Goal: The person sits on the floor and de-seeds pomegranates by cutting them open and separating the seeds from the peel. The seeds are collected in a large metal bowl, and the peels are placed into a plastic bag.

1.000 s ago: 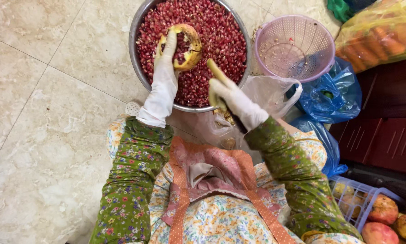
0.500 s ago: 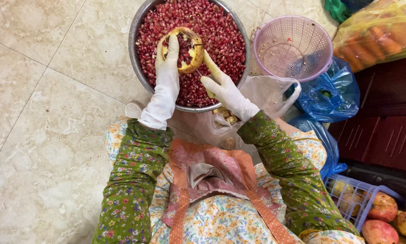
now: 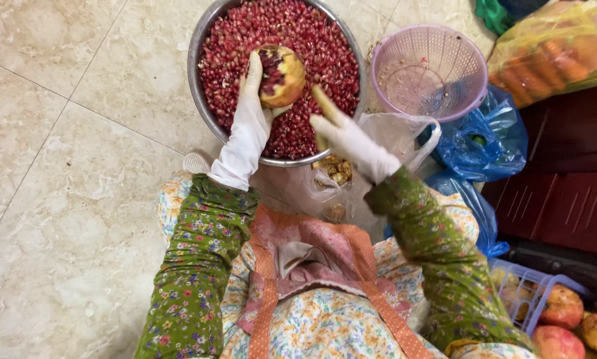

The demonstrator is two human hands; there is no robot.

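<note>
My left hand (image 3: 253,110), in a white glove, holds a pomegranate half (image 3: 280,75) with its seeded face showing, over a steel bowl (image 3: 202,100) full of red pomegranate seeds. My right hand (image 3: 343,133), also gloved, hovers just right of the fruit with its fingers spread and stained yellow; it holds nothing. Below it a clear plastic bag (image 3: 325,179) of peel scraps lies against my lap.
A pink plastic colander (image 3: 430,72) stands right of the bowl. Blue plastic bags (image 3: 488,143) and a yellow bag of orange produce (image 3: 551,50) lie at the right. Whole pomegranates (image 3: 564,319) sit in a crate at lower right. Dark red cabinet at the right; marble floor.
My right hand has risen from over the scrap bag toward the fruit, then drawn slightly right. My left hand has tilted the pomegranate half a little.
</note>
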